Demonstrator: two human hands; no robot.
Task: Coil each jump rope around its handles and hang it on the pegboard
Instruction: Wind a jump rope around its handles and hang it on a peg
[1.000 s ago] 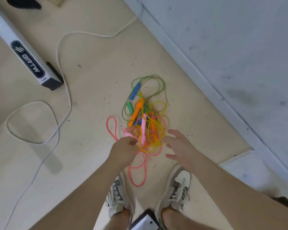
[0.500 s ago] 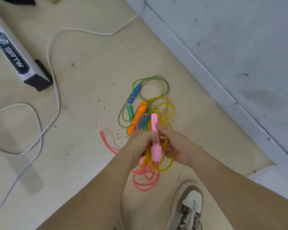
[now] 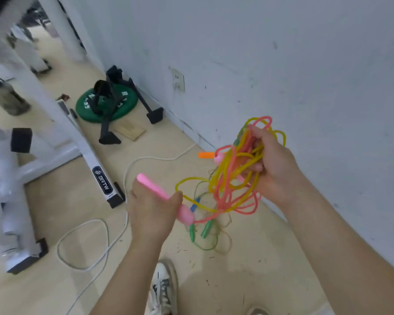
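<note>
The left hand [image 3: 150, 208] is clenched around a pink handle [image 3: 154, 188]. One end of the handle sticks up past the knuckles, and the thicker end shows beyond the thumb, toward the right hand. The right hand [image 3: 274, 164], held higher and close to the white wall [image 3: 305, 64], grasps a tangled bunch of jump ropes [image 3: 233, 178], with pink and yellow cords looping out around its curled fingers. A pink cord runs from the bunch down to the handle in the left hand. Just left of the right hand, an orange handle [image 3: 205, 155] pokes out of the tangle. Between and below the hands, green handles [image 3: 205, 229] and a blue handle [image 3: 194, 206] hang on thin cords. Below the left hand a white cable [image 3: 96, 266] loops across the floor [image 3: 248, 269], and a shoe [image 3: 165, 289] shows beside the left forearm.
</note>
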